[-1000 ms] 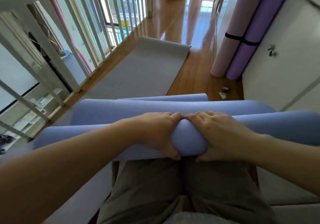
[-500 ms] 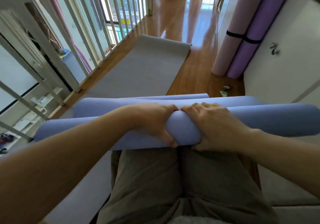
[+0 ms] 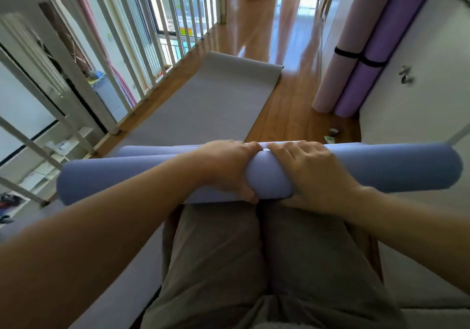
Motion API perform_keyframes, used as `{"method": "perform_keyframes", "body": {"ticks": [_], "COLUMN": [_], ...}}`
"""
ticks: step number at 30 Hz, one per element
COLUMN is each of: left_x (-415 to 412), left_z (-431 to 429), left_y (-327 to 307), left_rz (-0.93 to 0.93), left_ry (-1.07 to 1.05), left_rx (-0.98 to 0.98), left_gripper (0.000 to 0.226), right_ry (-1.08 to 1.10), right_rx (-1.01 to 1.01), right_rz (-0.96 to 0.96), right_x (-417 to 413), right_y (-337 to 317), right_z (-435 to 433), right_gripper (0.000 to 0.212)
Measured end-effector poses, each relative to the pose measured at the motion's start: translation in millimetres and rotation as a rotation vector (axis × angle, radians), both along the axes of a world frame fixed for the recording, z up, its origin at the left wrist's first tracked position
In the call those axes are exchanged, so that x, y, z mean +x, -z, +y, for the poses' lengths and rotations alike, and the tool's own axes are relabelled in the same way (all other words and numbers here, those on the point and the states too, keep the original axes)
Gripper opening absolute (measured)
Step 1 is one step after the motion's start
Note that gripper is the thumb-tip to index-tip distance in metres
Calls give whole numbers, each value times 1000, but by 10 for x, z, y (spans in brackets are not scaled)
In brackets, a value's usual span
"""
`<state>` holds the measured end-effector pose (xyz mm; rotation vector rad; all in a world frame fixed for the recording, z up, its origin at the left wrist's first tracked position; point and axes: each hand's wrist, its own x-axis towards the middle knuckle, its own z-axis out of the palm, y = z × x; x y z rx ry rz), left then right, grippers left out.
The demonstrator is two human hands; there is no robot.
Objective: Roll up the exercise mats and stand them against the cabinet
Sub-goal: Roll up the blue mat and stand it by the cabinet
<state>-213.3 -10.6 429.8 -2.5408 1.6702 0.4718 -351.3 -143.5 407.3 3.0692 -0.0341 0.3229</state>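
Both hands grip the blue roll (image 3: 381, 168) across the knees, left hand (image 3: 229, 168) and right hand (image 3: 310, 173) side by side, fingers curled over its top. Beyond, a grey mat (image 3: 208, 104) lies flat along the railing (image 3: 101, 56). Two rolled mats, pink (image 3: 340, 69) and purple (image 3: 368, 74), stand against the cabinet (image 3: 419, 87).

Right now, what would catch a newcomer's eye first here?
The blue mat, nearly rolled up, lies across the middle with the left hand and right hand pressing on it side by side. Behind it a grey mat lies flat, and two rolled purple mats lean against the white cabinet at right.
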Motion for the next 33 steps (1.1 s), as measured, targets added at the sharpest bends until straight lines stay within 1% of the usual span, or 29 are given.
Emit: {"method": "perform_keyframes", "body": {"ticks": [1, 4, 5, 8, 10, 12, 14, 16, 19, 21, 23, 24, 27, 29, 30, 31, 33], "left_x": [33, 98, 75, -148, -209, -173, -162, -216, -414, -574, -683, -700, -571, -459, -427, -424, -474], "left_z": [-32, -73, -54, 80, 78, 27, 31, 132, 356, 440, 456, 451, 372, 329, 321, 323, 346], "left_y": [-10, -38, -10, 156, 209, 106, -35, -177, -278, -217, -77, -18, -30, -100, -106, -97, -23], "left_rz": [26, 92, 59, -229, -303, -230, -170, -179, -174, -145, -128, -103, 17, 121, 128, 88, -88], "left_ry": [0, -20, -30, -34, -29, -43, -38, -21, 15, 32, 53, 55, 60, 42, 30, 21, 20], "left_rx": [32, 27, -9, -128, -150, -153, -149, -185, -229, -172, -119, -103, -33, 14, 10, -7, -79], "left_gripper": [96, 91, 90, 95, 95, 90, 87, 86, 87, 90, 91, 91, 91, 88, 86, 86, 87], "right_ry": [3, 41, 22, 18, 32, 14, 15, -16, -85, -80, -36, -24, 0, 4, -1, -11, -13], "right_rx": [33, 119, 99, 36, 28, 49, 69, 18, -36, -26, 32, 68, 129, 153, 172, 208, 325], "right_rz": [-36, 111, 107, 95, 80, 91, 144, 150, 103, 183, 295, 318, 343, 417, 461, 510, 610], "right_x": [-9, 97, 118, 96, 80, 107, 106, 52, -162, -315, -420, -448, -421, -323, -254, -176, -13], "right_y": [44, -69, -67, -28, 23, -48, -222, -424, -571, -505, -369, -317, -300, -360, -383, -391, -392], "right_z": [7, -65, -104, -129, -128, -113, -92, -57, 74, 195, 283, 301, 266, 199, 163, 125, 36], "right_gripper": [86, 81, 82, 82, 80, 80, 80, 79, 77, 80, 80, 80, 82, 84, 85, 86, 85]}}
